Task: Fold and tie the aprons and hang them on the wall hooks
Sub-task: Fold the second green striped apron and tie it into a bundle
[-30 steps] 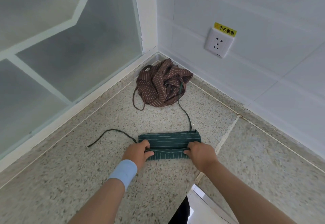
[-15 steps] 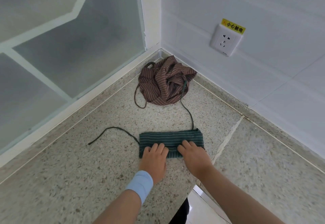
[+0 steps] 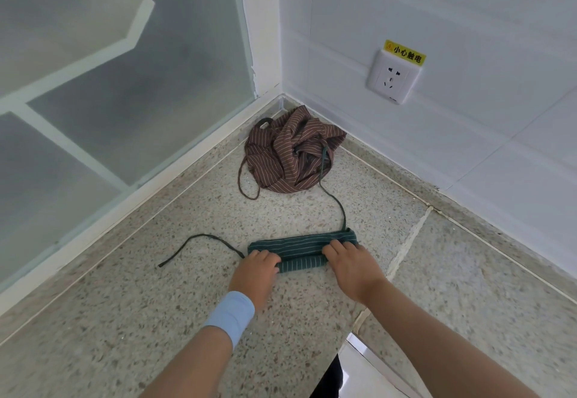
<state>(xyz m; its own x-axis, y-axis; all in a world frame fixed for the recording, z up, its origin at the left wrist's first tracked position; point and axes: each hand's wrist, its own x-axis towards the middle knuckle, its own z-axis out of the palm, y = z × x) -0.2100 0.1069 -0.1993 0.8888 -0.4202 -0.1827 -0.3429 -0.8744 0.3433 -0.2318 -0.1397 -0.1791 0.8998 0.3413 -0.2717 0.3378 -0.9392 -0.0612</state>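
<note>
A green striped apron (image 3: 301, 249) lies folded into a narrow band on the speckled stone floor. My left hand (image 3: 256, 271) grips its left end and my right hand (image 3: 351, 265) grips its right end, fingers curled over the near edge. One green tie string (image 3: 199, 241) trails left across the floor. The other tie string (image 3: 335, 201) runs up to a crumpled brown striped apron (image 3: 290, 154) heaped in the corner.
A frosted glass partition (image 3: 125, 85) with a white frame bounds the left. A white tiled wall (image 3: 468, 147) with a power socket (image 3: 393, 77) and yellow warning label bounds the right. A white object edge (image 3: 368, 369) shows at the bottom.
Both hands pressed flat on the band half a second ago, then slid apart to its two ends, and the band now looks narrower, with its near edge turned over.
</note>
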